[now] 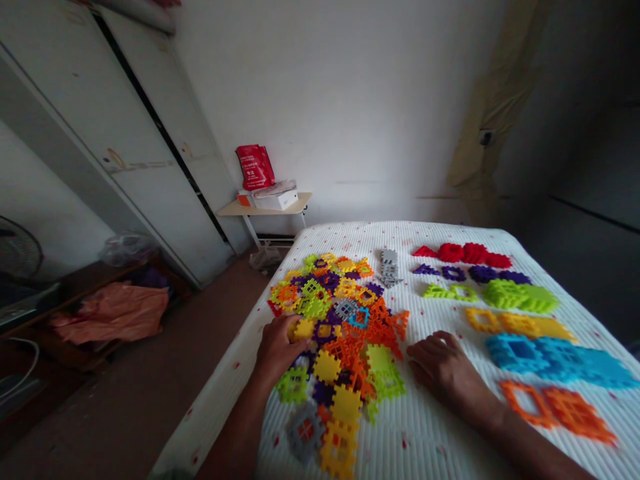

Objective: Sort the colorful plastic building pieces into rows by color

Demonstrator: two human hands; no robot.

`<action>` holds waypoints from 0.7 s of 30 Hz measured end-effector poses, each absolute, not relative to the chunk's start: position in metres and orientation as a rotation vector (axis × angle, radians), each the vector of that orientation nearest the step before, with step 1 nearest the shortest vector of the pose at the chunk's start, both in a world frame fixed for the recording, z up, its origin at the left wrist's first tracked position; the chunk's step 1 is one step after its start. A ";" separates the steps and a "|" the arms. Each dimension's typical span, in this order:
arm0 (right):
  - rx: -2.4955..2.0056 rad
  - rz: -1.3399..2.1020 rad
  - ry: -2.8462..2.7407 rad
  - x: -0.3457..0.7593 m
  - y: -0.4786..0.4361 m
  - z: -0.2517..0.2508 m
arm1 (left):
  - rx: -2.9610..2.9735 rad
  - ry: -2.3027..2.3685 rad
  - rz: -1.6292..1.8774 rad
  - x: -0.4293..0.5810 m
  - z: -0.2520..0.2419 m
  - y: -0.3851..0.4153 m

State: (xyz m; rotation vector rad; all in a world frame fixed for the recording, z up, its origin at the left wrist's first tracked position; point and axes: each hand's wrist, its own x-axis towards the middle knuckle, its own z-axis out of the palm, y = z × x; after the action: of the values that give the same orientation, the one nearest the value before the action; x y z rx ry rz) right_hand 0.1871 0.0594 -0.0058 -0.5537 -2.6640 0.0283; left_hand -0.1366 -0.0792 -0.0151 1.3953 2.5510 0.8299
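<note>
A heap of mixed plastic interlocking tiles (340,327) in yellow, orange, purple, green and grey lies on a white ribbed bedcover (430,433). My left hand (277,347) rests on the heap's left edge, its fingers curled on a yellow tile (303,329). My right hand (443,370) lies knuckles-up on the cover just right of the heap, fingers bent; whether it holds anything is hidden. To the right lie sorted rows: red tiles (467,254), purple tiles (475,273), green tiles (505,293), yellow tiles (520,325), blue tiles (555,357), orange tiles (565,408). A small grey stack (389,267) sits behind the heap.
The bed's left edge drops to a brown floor (140,393). A small side table (265,207) with a red bag (255,167) and a white box stands against the far wall. White cabinets (125,147) line the left, with orange cloth (120,310) and a fan (17,253) below.
</note>
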 end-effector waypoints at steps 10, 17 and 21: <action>-0.570 0.047 -2.674 0.186 0.060 -0.010 | 1.474 2.566 0.735 -0.135 -0.006 -0.082; -0.547 0.088 -2.614 0.183 0.063 0.002 | 1.300 2.506 1.145 -0.119 0.022 -0.080; -0.522 0.190 -2.477 0.173 0.063 0.009 | 1.182 2.050 1.463 -0.093 0.027 -0.061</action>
State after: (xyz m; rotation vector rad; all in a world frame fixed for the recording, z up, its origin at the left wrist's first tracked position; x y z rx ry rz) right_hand 0.1727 0.0631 0.0094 -0.5222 -2.4768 0.1897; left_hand -0.0931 -0.0606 0.0274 1.1819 2.0505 1.4632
